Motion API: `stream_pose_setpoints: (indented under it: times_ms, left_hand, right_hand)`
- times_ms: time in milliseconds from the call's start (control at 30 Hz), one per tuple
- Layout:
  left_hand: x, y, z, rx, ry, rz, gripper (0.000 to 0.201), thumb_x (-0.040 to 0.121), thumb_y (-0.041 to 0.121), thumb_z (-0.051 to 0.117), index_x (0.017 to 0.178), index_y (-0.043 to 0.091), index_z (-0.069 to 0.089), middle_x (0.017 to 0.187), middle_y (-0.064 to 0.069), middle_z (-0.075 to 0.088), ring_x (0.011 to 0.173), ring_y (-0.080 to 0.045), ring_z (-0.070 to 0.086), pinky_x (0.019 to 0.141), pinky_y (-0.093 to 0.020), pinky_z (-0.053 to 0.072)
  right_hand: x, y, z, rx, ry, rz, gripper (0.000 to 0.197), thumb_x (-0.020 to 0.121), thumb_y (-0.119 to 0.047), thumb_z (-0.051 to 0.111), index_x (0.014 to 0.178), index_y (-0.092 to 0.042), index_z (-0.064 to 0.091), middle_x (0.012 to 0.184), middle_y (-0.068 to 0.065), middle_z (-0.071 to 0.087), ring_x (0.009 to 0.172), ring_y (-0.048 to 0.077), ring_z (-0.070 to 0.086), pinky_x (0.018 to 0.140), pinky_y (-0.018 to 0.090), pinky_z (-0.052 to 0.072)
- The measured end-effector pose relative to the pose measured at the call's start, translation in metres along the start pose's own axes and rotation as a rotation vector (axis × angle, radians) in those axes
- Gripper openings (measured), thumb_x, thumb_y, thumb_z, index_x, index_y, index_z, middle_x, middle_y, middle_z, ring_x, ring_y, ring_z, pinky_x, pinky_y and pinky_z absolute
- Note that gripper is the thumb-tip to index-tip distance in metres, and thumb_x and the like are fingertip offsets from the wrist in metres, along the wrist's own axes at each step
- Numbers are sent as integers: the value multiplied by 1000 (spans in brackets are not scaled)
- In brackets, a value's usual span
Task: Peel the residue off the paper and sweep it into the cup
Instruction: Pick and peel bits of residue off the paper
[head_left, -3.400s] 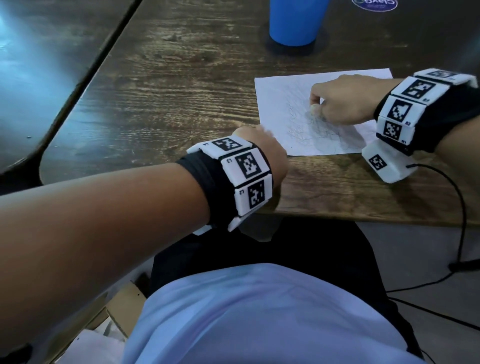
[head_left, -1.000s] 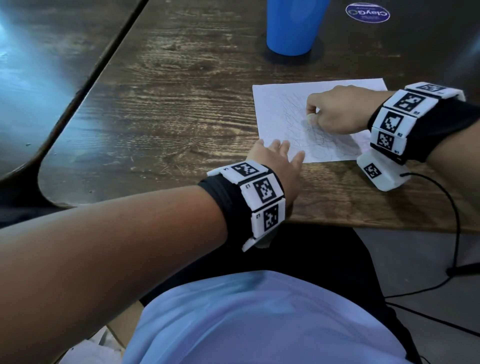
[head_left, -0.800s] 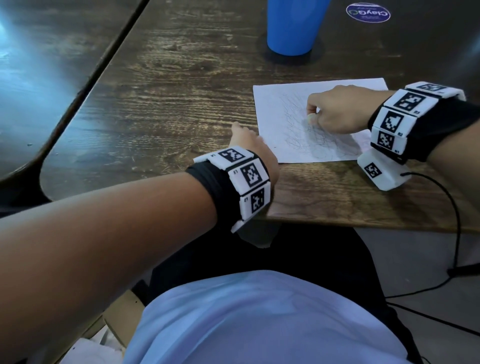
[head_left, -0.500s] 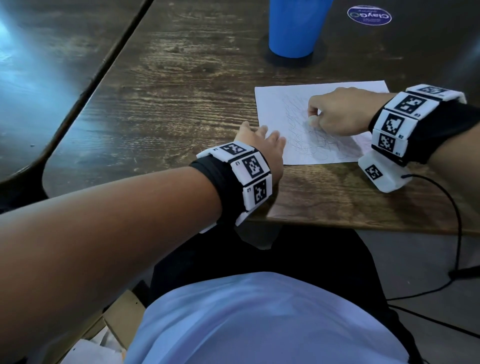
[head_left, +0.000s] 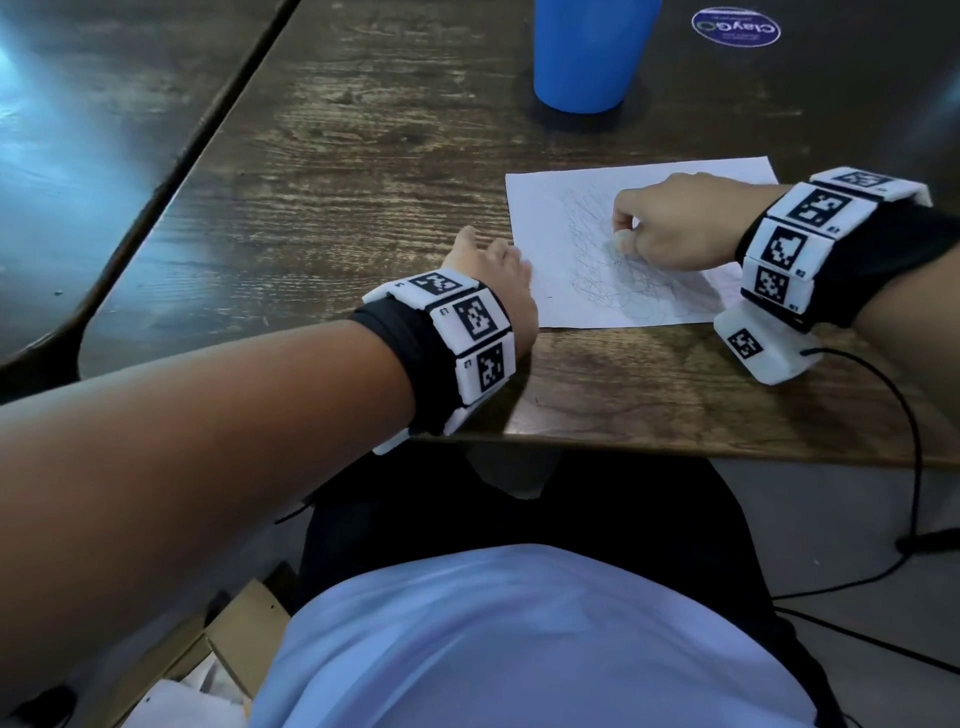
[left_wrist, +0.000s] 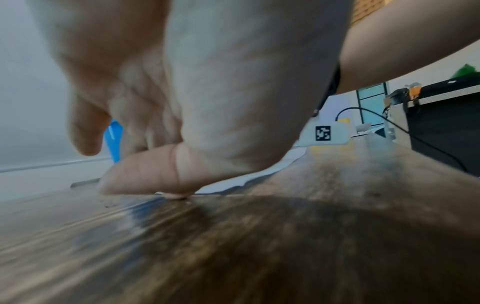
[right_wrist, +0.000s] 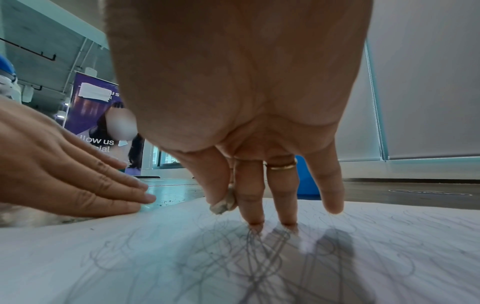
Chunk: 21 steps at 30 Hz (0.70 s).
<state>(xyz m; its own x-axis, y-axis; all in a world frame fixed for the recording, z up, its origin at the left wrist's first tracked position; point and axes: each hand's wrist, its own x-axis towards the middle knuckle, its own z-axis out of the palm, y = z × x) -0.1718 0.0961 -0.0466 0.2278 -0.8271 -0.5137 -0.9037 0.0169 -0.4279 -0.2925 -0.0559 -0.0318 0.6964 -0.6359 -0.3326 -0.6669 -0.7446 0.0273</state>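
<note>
A white paper (head_left: 566, 208) covered in grey pencil scribbles lies on the dark wooden table (head_left: 337, 156). My right hand (head_left: 631, 228) rests on the paper and pinches a small grey-white lump (head_left: 621, 241) between thumb and forefinger. The right wrist view shows the lump (right_wrist: 224, 202) at the thumb tip, with two fingertips touching the paper (right_wrist: 130, 257). My left hand (head_left: 496, 257) lies flat with straight fingers on the table at the paper's left edge. Small dark crumbs (right_wrist: 176, 200) lie on the table there. The blue cup (head_left: 587, 52) stands upright beyond the paper.
A round purple sticker (head_left: 736, 27) is on the table at the far right. A black cable (head_left: 909, 426) hangs off the table's near edge. A second dark table (head_left: 78, 130) adjoins on the left. A cardboard box (head_left: 244, 634) sits on the floor below.
My left hand has brushed back and forth on the table by the paper's near-left corner and now lies further up the left edge. My right hand has stayed in place.
</note>
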Motion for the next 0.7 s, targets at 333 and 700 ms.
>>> stream_pose_setpoints:
  times_ms: [333,700]
  left_hand:
    - [-12,6,9,36,95,152,60,108,38,12,159,24,-16,167,-17,-8,155,-31,-4,124,-54,1]
    - [-21,15,7,56,129,156,59,108,32,11,159,18,-15,167,-17,-9,155,-30,-5,124,-54,1]
  right_hand:
    - [0,-1,1,-8,7,-1,21,104,-34,40,112,-20,54,102,5,57,96,26,50,80,37,37]
    - [1,-2,0,-18,-4,4,21,104,-35,40,111,-21,55,104,5,59,98,27,52,80,37,38]
